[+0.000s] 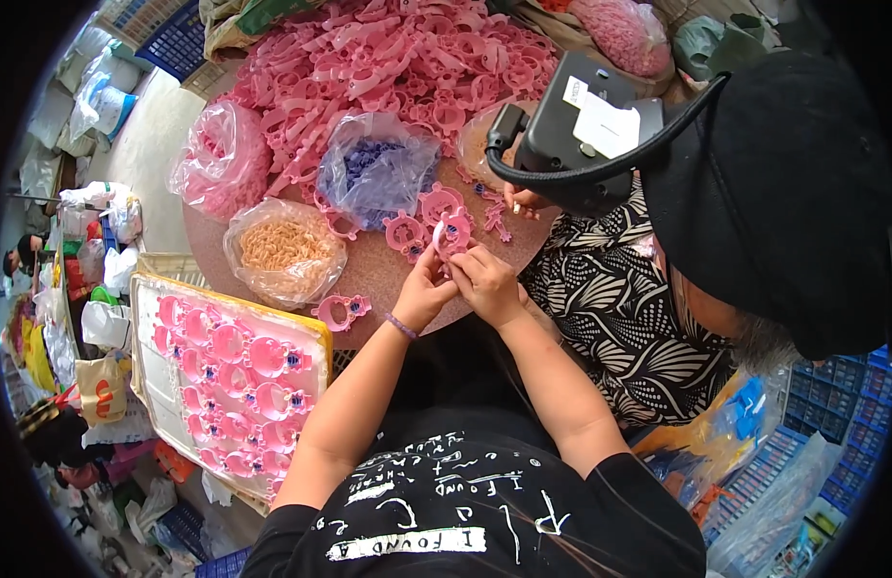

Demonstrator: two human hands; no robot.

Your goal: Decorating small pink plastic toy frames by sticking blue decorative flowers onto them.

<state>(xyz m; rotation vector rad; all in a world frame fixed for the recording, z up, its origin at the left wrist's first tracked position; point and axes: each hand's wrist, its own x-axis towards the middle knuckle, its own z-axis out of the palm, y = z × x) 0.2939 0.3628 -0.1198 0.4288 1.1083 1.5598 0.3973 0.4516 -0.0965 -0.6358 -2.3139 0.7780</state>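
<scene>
Over the near part of the round table (388, 275), my left hand (425, 297) and my right hand (488, 283) meet with fingers pinched together. Between them they hold a pink plastic ring-shaped piece (452, 234); my fingertips hide its lower end. Just beyond lie similar pink ring pieces (405, 234) with small dark blue parts on them. One more ring piece (342, 311) rests on the table left of my left wrist. A clear bag of blue-purple small parts (373, 169) and a bag of peach-coloured small parts (287, 249) stand past my left hand.
A big heap of pink pieces (388, 67) covers the far side. Left of my forearm, a white tray with a yellow edge (322, 337) carries rows of pink rings. A bag of pink parts (224, 159) stands far left. A co-worker in a black cap (783, 193) sits close at the right.
</scene>
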